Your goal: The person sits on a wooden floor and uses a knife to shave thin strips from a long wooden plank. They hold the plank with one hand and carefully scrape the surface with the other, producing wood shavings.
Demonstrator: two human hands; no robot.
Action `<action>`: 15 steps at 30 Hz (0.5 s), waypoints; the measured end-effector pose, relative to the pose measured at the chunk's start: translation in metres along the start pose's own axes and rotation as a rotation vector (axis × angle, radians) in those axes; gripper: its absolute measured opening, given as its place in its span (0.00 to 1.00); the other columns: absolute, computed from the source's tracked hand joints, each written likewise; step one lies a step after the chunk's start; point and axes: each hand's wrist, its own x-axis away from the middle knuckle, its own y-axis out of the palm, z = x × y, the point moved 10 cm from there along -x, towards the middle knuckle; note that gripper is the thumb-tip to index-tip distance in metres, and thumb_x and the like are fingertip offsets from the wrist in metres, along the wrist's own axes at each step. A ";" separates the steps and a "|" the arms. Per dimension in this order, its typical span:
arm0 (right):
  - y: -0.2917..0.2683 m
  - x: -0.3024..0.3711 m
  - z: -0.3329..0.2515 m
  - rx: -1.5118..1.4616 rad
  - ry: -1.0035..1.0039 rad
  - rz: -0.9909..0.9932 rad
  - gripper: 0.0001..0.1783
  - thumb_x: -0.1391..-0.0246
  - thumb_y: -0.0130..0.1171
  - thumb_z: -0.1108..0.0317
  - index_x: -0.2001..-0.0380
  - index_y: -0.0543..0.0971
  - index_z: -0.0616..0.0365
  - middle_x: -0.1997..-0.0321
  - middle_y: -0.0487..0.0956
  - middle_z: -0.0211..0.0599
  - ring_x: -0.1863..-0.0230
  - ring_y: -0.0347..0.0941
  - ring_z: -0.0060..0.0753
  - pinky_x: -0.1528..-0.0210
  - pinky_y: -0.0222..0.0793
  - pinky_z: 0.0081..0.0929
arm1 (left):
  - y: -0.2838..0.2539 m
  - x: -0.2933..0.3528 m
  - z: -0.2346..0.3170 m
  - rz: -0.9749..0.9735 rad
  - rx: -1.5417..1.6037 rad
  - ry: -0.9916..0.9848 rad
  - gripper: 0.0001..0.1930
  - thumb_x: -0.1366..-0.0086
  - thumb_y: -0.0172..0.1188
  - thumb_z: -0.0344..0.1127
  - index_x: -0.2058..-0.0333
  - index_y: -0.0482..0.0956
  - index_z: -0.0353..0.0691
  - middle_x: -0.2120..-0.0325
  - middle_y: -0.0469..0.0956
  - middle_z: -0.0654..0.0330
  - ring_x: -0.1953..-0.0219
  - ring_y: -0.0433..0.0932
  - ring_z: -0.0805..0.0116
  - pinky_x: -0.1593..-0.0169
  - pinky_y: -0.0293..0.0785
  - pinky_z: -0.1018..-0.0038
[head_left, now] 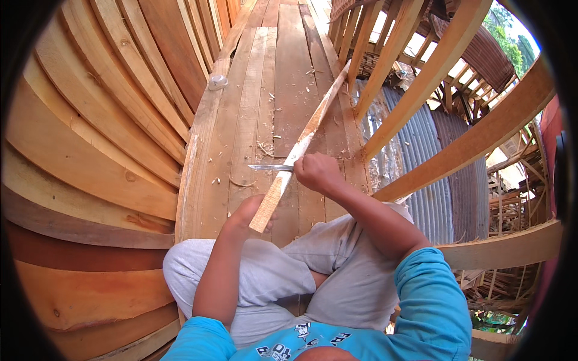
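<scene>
And here you are, seated cross-legged in grey trousers [349, 271] at the near end of the long wooden stick [306, 137], which slants up and away to the right over the plank floor [253, 120]. Your left hand [245, 213] is gripping the stick close to that near end, palm at its left side, fingertips showing past its right edge. Your right hand [317, 174], to the right of the stick, is a tight fist around the handle of a knife [265, 167]. And look at that blade: flat across the stick, touching it, its tip poking out to the left! Curled shavings [265, 148] lie scattered on the floor on both sides of the stick. Up beyond it to the left sits a small clear round object [217, 82]; you can't tell what it is from here. Wooden boards [108, 144] rise well left of the stick; to its right lean wooden posts [421, 99], with grey corrugated sheets [418, 174] beyond them.
</scene>
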 end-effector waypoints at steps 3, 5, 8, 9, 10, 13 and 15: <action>-0.008 -0.027 0.021 0.012 0.041 0.002 0.24 0.44 0.44 0.55 0.81 0.81 0.60 0.73 0.80 0.56 0.69 0.78 0.60 0.63 0.73 0.53 | 0.010 -0.001 0.011 -0.075 0.080 0.067 0.19 0.27 0.42 0.45 0.57 0.74 0.34 0.81 0.71 0.62 0.85 0.69 0.74 0.83 0.67 0.79; -0.012 -0.031 0.038 0.008 0.083 0.117 0.24 0.44 0.44 0.55 0.82 0.80 0.61 0.75 0.79 0.55 0.70 0.77 0.61 0.63 0.73 0.53 | 0.021 -0.002 0.028 -0.035 0.021 0.097 0.19 0.27 0.41 0.45 0.58 0.74 0.34 0.81 0.71 0.61 0.85 0.70 0.74 0.83 0.67 0.79; -0.016 -0.033 0.045 0.021 0.067 0.251 0.24 0.46 0.45 0.56 0.83 0.81 0.60 0.77 0.80 0.53 0.70 0.78 0.59 0.62 0.74 0.52 | 0.021 -0.011 0.034 0.004 0.003 0.135 0.20 0.27 0.40 0.45 0.59 0.74 0.34 0.80 0.72 0.61 0.84 0.71 0.74 0.82 0.68 0.79; -0.016 -0.033 0.045 0.021 0.052 0.276 0.23 0.46 0.46 0.56 0.84 0.80 0.60 0.77 0.80 0.53 0.70 0.78 0.59 0.63 0.74 0.53 | 0.021 -0.014 0.035 0.013 0.008 0.143 0.20 0.27 0.39 0.45 0.60 0.74 0.34 0.80 0.72 0.60 0.84 0.71 0.73 0.82 0.68 0.78; -0.016 -0.033 0.046 0.022 0.038 0.301 0.22 0.46 0.46 0.57 0.84 0.80 0.59 0.77 0.80 0.52 0.71 0.78 0.58 0.64 0.74 0.53 | 0.021 -0.017 0.035 0.015 0.002 0.150 0.20 0.27 0.39 0.45 0.60 0.74 0.34 0.80 0.73 0.60 0.84 0.71 0.73 0.82 0.68 0.78; -0.023 -0.029 0.047 0.026 -0.054 0.475 0.20 0.48 0.49 0.60 0.87 0.77 0.58 0.79 0.79 0.51 0.74 0.77 0.57 0.69 0.73 0.53 | 0.023 -0.021 0.037 0.020 -0.036 0.164 0.20 0.27 0.39 0.45 0.60 0.73 0.35 0.80 0.73 0.60 0.84 0.71 0.73 0.82 0.68 0.78; -0.024 -0.029 0.048 0.043 -0.079 0.527 0.18 0.49 0.50 0.61 0.88 0.76 0.58 0.80 0.78 0.50 0.75 0.76 0.56 0.71 0.72 0.53 | 0.025 -0.022 0.041 0.025 -0.074 0.177 0.20 0.27 0.38 0.46 0.60 0.73 0.35 0.80 0.73 0.60 0.84 0.71 0.73 0.82 0.69 0.77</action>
